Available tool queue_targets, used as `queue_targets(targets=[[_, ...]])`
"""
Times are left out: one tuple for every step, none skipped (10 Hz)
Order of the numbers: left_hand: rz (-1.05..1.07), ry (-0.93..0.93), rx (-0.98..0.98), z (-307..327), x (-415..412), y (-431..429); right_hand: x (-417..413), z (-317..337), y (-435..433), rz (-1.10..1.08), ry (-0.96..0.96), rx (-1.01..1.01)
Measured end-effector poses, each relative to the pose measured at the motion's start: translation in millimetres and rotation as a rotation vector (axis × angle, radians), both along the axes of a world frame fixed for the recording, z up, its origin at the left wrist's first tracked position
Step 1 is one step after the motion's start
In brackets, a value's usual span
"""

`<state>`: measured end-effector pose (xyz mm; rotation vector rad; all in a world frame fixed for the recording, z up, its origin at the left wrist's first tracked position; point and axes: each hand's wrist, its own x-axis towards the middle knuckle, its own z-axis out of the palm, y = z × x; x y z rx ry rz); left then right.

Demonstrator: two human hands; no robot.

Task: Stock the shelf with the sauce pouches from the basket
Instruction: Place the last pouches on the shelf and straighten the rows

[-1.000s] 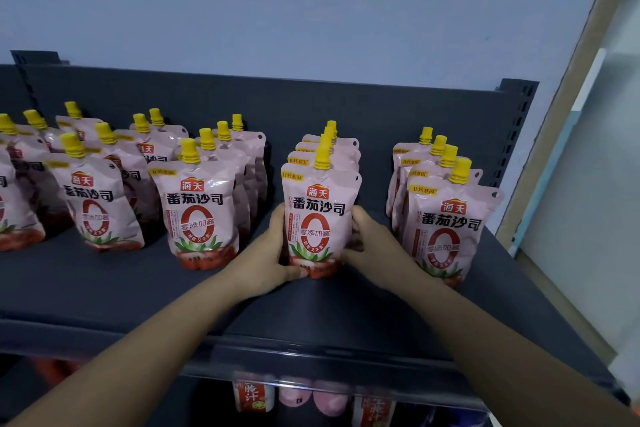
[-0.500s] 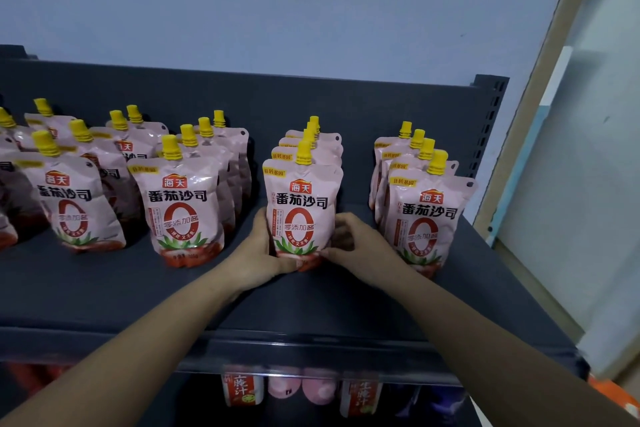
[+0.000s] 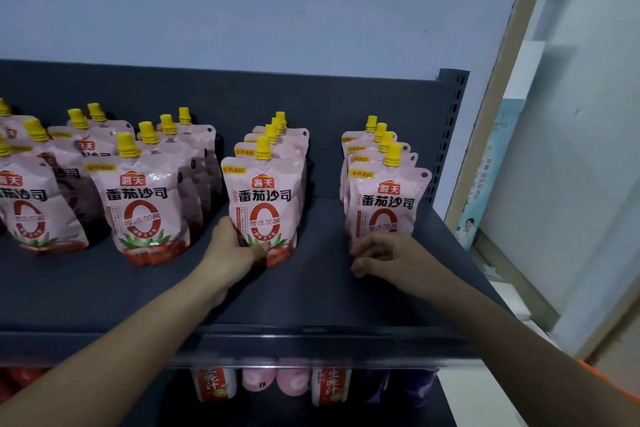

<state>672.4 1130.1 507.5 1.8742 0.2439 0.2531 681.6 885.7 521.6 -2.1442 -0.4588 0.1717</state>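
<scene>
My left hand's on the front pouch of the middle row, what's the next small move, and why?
Probably release the left hand from the front middle pouch: it stands upright on the shelf, lined up with its row, and the right hand hovers apart from it, by the right row's front pouch.

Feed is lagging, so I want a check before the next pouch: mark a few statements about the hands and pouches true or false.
1. The left hand grips the middle row's front pouch. True.
2. The right hand grips that pouch too. False: it is off it, in front of the right row, holding nothing.
3. The caps are yellow. True.
4. The right row lies flat. False: its pouches stand upright on the shelf.
</scene>
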Motion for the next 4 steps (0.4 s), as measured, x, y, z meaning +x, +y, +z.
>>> queue_targets(targets=[[-0.055,0.002,-0.006,6.3,0.9,-0.2,2.2,-2.8,-8.3,-0.014,0.006,0.013],[-0.085,0.034,-0.007,5.5,3.3,6.0,5.7,-3.3,-10.2,-0.013,0.029,0.053],[-0.105,0.027,0.008,2.5,0.8,8.1,10.1,-4.0,-14.1,0.012,0.058,0.096],[-0.078,0.017,0.038,0.7,-6.1,8.1,8.6,-3.0,-14.2,0.027,0.063,0.099]])
